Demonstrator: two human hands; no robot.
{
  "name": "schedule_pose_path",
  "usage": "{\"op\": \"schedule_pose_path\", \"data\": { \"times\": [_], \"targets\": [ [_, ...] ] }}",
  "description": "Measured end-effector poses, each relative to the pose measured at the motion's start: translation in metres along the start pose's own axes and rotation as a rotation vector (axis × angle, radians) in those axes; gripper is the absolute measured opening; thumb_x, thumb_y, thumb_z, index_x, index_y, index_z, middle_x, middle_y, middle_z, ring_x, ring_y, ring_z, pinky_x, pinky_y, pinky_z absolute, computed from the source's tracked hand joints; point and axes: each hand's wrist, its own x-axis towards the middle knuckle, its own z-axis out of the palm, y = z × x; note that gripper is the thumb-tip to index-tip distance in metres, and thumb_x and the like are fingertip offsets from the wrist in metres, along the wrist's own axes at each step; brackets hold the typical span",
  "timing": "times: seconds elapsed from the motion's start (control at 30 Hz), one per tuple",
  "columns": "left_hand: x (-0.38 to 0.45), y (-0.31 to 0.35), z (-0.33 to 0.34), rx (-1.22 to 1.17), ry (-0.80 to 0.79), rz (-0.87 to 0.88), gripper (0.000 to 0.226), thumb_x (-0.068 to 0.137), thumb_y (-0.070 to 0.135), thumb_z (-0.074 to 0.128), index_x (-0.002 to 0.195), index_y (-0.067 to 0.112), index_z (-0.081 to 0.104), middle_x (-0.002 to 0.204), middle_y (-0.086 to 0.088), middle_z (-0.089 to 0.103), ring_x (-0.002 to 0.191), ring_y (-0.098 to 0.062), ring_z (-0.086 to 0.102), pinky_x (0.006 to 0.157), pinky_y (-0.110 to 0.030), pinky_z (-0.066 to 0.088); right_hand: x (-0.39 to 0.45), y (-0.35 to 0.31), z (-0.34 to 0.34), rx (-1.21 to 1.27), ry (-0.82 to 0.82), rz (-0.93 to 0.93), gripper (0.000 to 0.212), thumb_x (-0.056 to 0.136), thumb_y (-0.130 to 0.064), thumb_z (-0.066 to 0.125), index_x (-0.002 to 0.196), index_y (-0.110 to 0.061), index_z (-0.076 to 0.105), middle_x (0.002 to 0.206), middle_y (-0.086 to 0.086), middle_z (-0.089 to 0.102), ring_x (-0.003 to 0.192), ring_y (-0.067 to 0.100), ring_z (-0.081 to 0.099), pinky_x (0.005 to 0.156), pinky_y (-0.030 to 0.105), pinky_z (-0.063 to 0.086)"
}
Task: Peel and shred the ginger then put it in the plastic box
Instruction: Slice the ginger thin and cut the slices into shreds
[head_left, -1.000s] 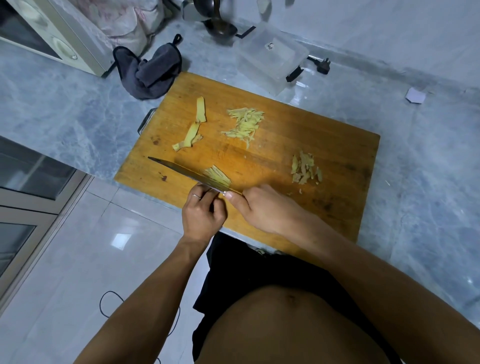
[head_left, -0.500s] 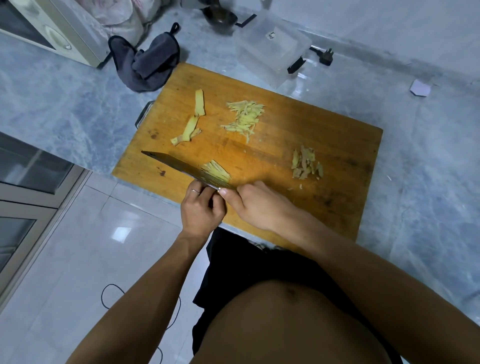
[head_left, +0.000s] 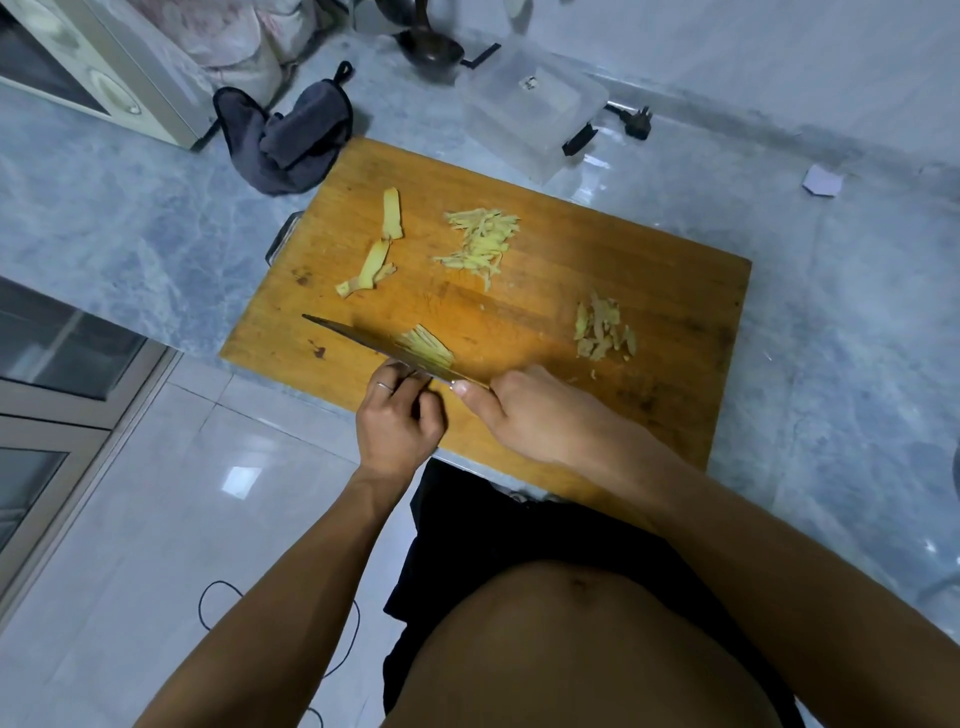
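Observation:
A wooden cutting board (head_left: 597, 270) lies on the marble counter. My right hand (head_left: 535, 410) grips the handle of a knife (head_left: 358, 338) whose blade angles across the board's near left part. A small fan of ginger shreds (head_left: 426, 345) lies against the blade's far side. On the blade's near side is my left hand (head_left: 397, 421), fingers curled over a ginger piece that is mostly hidden. A larger shredded ginger pile (head_left: 480, 244) sits mid-board, two ginger slices (head_left: 392, 213) at the left, and ginger peelings (head_left: 602, 330) at the right. The clear plastic box (head_left: 535, 114) stands behind the board.
A dark grey cloth (head_left: 291, 140) lies at the board's far left corner, beside an appliance (head_left: 104, 78). A dark ladle (head_left: 431, 47) and a black plug (head_left: 636, 122) lie near the box. A paper scrap (head_left: 821, 182) lies far right. The counter edge drops to tiled floor on the left.
Both hands stay at the knife by the small ginger fan. The blade has shifted only slightly, and the view has moved a little.

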Motion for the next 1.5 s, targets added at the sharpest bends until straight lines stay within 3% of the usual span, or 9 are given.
{"op": "schedule_pose_path", "data": {
  "times": [0.2, 0.33, 0.7, 1.0, 1.2, 1.37, 1.5],
  "targets": [
    [0.001, 0.003, -0.002, 0.011, 0.024, 0.019, 0.021, 0.078, 0.003, 0.049, 0.075, 0.001, 0.07, 0.083, -0.017, 0.062, 0.082, -0.032, 0.055, 0.064, -0.029, 0.043, 0.003, 0.005, 0.006, 0.014, -0.026, 0.02, 0.06, 0.103, -0.06, 0.024, 0.066, -0.018, 0.045, 0.073, 0.007, 0.045, 0.073, 0.034, 0.053, 0.062, 0.035, 0.036],
    [0.001, 0.002, -0.002, 0.021, 0.033, 0.023, 0.016, 0.076, 0.001, 0.049, 0.068, 0.002, 0.064, 0.077, -0.017, 0.059, 0.078, -0.03, 0.052, 0.061, -0.03, 0.041, 0.005, 0.005, 0.011, 0.051, -0.003, 0.012, 0.057, 0.102, -0.061, 0.025, 0.066, -0.02, 0.042, 0.081, 0.011, 0.05, 0.082, 0.036, 0.056, 0.066, 0.036, 0.041],
    [0.001, 0.004, -0.003, 0.012, 0.035, 0.015, 0.023, 0.077, 0.003, 0.049, 0.076, 0.002, 0.072, 0.082, -0.014, 0.062, 0.082, -0.03, 0.058, 0.065, -0.026, 0.043, -0.006, 0.013, 0.002, 0.063, 0.014, -0.032, 0.064, 0.103, -0.058, 0.028, 0.062, -0.012, 0.047, 0.065, 0.009, 0.05, 0.058, 0.024, 0.049, 0.056, 0.035, 0.037],
    [0.002, 0.004, -0.001, 0.005, 0.038, 0.017, 0.021, 0.076, -0.001, 0.052, 0.078, 0.002, 0.073, 0.081, -0.014, 0.063, 0.082, -0.03, 0.06, 0.069, -0.022, 0.041, -0.004, 0.01, -0.001, 0.051, -0.035, 0.006, 0.064, 0.102, -0.061, 0.026, 0.067, -0.013, 0.049, 0.073, 0.007, 0.05, 0.069, 0.027, 0.052, 0.064, 0.038, 0.044],
    [0.003, 0.005, -0.002, 0.021, 0.043, 0.014, 0.014, 0.072, -0.004, 0.053, 0.069, 0.001, 0.066, 0.076, -0.015, 0.06, 0.076, -0.027, 0.051, 0.066, -0.018, 0.033, 0.007, 0.004, 0.007, 0.037, -0.068, 0.04, 0.055, 0.102, -0.062, 0.023, 0.067, -0.023, 0.041, 0.076, 0.003, 0.04, 0.078, 0.03, 0.047, 0.067, 0.035, 0.035],
    [0.001, 0.002, -0.001, 0.017, 0.014, 0.005, 0.02, 0.075, -0.002, 0.055, 0.08, 0.003, 0.073, 0.086, -0.014, 0.066, 0.082, -0.031, 0.064, 0.066, -0.027, 0.047, 0.004, 0.008, 0.004, 0.057, -0.025, 0.01, 0.059, 0.102, -0.061, 0.024, 0.068, -0.019, 0.046, 0.074, 0.006, 0.049, 0.075, 0.033, 0.054, 0.063, 0.038, 0.043],
    [0.0, 0.003, -0.003, 0.025, 0.001, -0.002, 0.023, 0.079, 0.003, 0.051, 0.081, 0.003, 0.074, 0.087, -0.012, 0.066, 0.084, -0.029, 0.063, 0.063, -0.029, 0.048, 0.0, 0.008, 0.005, 0.063, 0.021, -0.035, 0.061, 0.102, -0.061, 0.026, 0.063, -0.017, 0.046, 0.067, 0.006, 0.05, 0.068, 0.033, 0.055, 0.062, 0.04, 0.047]
  ]
}}
